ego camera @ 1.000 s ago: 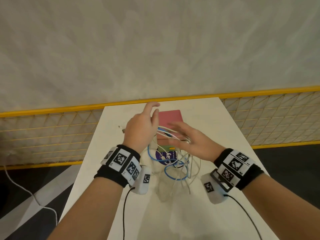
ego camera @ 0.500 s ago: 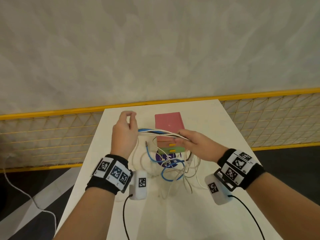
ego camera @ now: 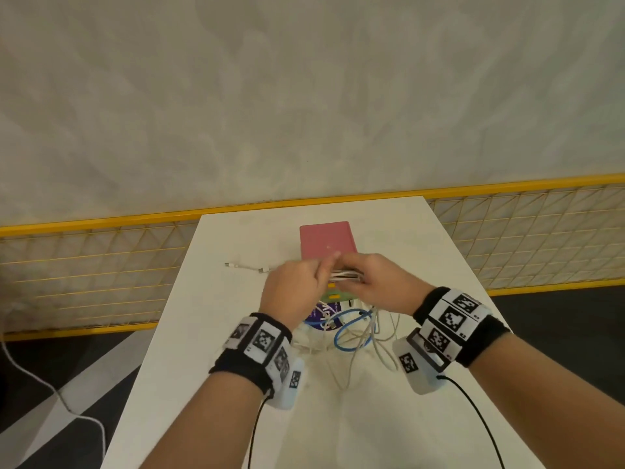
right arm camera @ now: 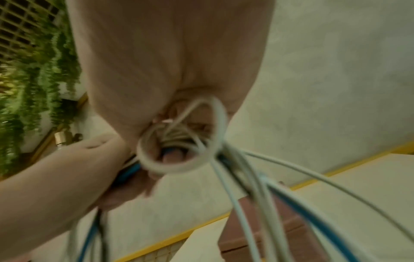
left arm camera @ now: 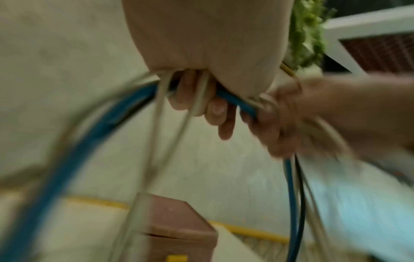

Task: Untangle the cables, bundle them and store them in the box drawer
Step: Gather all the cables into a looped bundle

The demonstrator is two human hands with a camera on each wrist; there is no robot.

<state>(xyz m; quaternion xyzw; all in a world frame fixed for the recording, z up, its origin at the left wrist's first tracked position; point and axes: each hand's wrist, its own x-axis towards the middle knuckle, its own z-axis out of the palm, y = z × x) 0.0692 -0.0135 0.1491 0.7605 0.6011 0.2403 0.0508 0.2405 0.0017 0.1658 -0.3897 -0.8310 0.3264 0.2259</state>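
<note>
A bunch of white, blue and black cables [ego camera: 351, 328] hangs in loops over the white table [ego camera: 209, 316]. My left hand [ego camera: 297, 289] and right hand [ego camera: 368, 280] meet above the table, both gripping the gathered strands [ego camera: 345, 275]. In the left wrist view my left hand's fingers [left arm camera: 201, 99] curl round blue and white cables [left arm camera: 89, 134]. In the right wrist view white loops [right arm camera: 179, 156] wrap my right hand's fingers. The pink box [ego camera: 326, 240] with drawers stands just behind the hands; a green drawer front [ego camera: 336, 295] shows beneath them.
A loose white cable [ego camera: 245, 266] lies on the table left of the hands. A purple round label [ego camera: 324, 313] lies under the loops. A yellow mesh fence [ego camera: 84, 272] runs behind the table. A white cord [ego camera: 50, 387] trails on the dark floor at left.
My left hand has swung right and now meets the right hand, closing the stretched span of cable between them. The head view has tilted, so the table sits lower.
</note>
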